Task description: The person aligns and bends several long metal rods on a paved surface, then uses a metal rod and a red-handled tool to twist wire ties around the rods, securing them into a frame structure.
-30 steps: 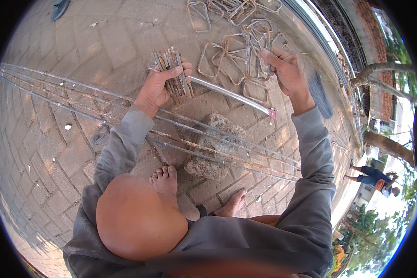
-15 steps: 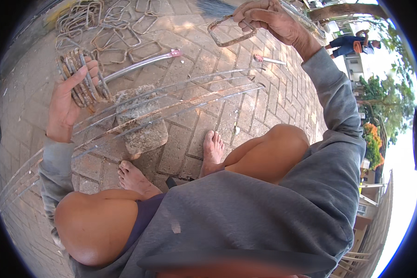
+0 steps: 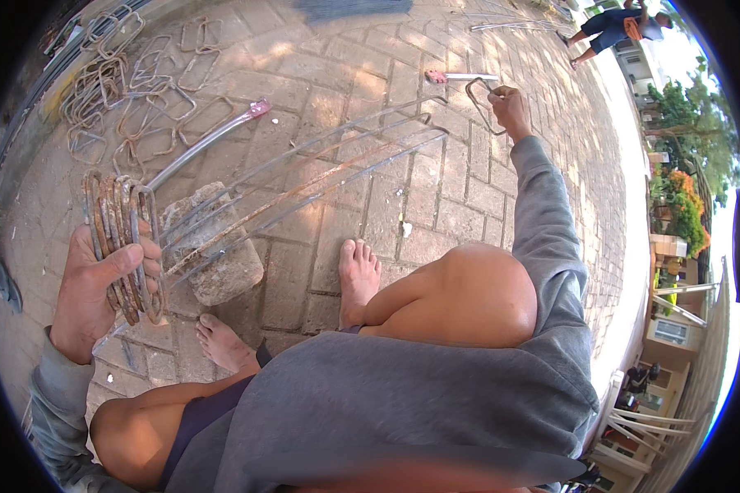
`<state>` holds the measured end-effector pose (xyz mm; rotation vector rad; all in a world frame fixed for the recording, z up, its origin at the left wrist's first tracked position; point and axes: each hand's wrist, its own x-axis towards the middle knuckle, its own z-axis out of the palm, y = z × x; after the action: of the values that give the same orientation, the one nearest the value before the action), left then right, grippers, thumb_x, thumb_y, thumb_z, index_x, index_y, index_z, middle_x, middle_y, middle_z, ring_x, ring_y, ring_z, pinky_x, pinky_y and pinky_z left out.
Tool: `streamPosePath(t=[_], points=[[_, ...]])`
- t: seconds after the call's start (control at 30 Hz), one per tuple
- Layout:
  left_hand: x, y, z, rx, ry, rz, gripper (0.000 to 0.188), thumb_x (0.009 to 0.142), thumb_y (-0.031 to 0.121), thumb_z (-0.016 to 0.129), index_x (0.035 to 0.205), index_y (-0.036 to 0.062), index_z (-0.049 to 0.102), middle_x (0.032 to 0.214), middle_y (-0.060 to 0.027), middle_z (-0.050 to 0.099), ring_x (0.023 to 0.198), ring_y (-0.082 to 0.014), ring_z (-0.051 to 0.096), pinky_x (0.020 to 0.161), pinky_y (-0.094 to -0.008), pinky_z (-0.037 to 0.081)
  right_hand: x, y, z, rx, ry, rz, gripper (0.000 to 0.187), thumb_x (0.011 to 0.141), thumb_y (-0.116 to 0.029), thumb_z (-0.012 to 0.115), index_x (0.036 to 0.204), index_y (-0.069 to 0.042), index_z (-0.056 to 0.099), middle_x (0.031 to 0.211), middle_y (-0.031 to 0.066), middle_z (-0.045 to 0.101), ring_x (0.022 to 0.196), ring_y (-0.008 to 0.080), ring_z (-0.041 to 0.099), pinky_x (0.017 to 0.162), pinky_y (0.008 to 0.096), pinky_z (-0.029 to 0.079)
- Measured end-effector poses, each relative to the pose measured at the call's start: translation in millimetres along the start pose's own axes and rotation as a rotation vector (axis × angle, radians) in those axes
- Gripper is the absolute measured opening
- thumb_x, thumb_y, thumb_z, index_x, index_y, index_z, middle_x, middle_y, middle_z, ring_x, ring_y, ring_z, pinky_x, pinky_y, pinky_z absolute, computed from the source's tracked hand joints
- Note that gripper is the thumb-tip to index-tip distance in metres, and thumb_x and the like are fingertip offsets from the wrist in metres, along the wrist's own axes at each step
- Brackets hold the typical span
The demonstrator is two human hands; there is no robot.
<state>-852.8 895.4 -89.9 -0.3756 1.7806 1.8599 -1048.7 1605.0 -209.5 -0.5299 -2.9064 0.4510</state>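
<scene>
Left hand (image 3: 99, 283) at left of frame gripping bundle of rusty wire stirrups (image 3: 123, 242), right hand (image 3: 511, 108) at upper right pinching one stirrup (image 3: 478, 103) at end of long steel bars (image 3: 321, 177), bars resting on stone block (image 3: 218, 246) in centre left, loose stirrups (image 3: 131, 82) heaped upper left on brick paving (image 3: 436, 197)

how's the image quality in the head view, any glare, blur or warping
Head view: strong fisheye, so the long steel rods and paving joints bend toward the black rim; hard sunlight blows out the sky at right and dapples the brick paving; the grey sleeve at the lower edge is blurred; the left hand gripping rusty stirrups is sharp.
</scene>
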Motion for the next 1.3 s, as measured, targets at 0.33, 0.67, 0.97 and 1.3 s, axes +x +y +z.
streamPosePath(t=[0.33, 0.67, 0.97, 1.3], points=[[35.3, -15.6, 76.5, 0.024, -0.424, -0.288, 0.031, 0.087, 0.001, 0.076, 0.111, -0.0118, 0.063, 0.09, -0.0196, 0.075, 0.08, -0.0232, 0.075, 0.073, -0.0377, 0.064, 10.9, 40.3, 125.0, 0.229, -0.081, -0.104, 0.031, 0.094, -0.022, 0.067, 0.121, -0.01, 0.077, 0.08, 0.0107, 0.072, 0.077, 0.0167, 0.066, 0.069, 0.0341, 0.051], [73.2, -68.1, 135.9, 0.195, -0.693, -0.433, 0.024, 0.091, 0.012, 0.078, 0.102, -0.0073, 0.069, 0.094, -0.0114, 0.078, 0.085, -0.0118, 0.072, 0.076, -0.0267, 0.056, -7.8, 60.2, 97.2, 0.797, -0.45, 0.095, 0.036, 0.091, -0.012, 0.067, 0.123, 0.004, 0.073, 0.076, -0.0015, 0.058, 0.062, 0.0055, 0.047, 0.052, 0.0228, 0.035], [158.8, -179.3, 304.8, 0.988, -0.793, 0.67, 0.006, 0.078, 0.003, 0.069, 0.084, 0.002, 0.068, 0.093, -0.0173, 0.072, 0.088, -0.0372, 0.072, 0.074, -0.0478, 0.057, -30.0, 45.9, 92.5, 1.021, -0.108, 0.148, 0.029, 0.093, -0.011, 0.068, 0.115, 0.006, 0.071, 0.079, 0.0006, 0.062, 0.059, 0.0063, 0.051, 0.051, 0.0222, 0.041], [180.4, -178.5, 318.2, 1.202, -0.75, 0.567, 0.024, 0.081, 0.011, 0.072, 0.103, 0.0027, 0.068, 0.104, -0.0172, 0.069, 0.103, -0.0368, 0.069, 0.086, -0.0469, 0.056, -37.3, 70.9, 97.2, 0.958, -0.071, 0.26, 0.025, 0.098, -0.012, 0.067, 0.115, 0.006, 0.071, 0.08, -0.0003, 0.061, 0.06, 0.0042, 0.049, 0.048, 0.0208, 0.037]])
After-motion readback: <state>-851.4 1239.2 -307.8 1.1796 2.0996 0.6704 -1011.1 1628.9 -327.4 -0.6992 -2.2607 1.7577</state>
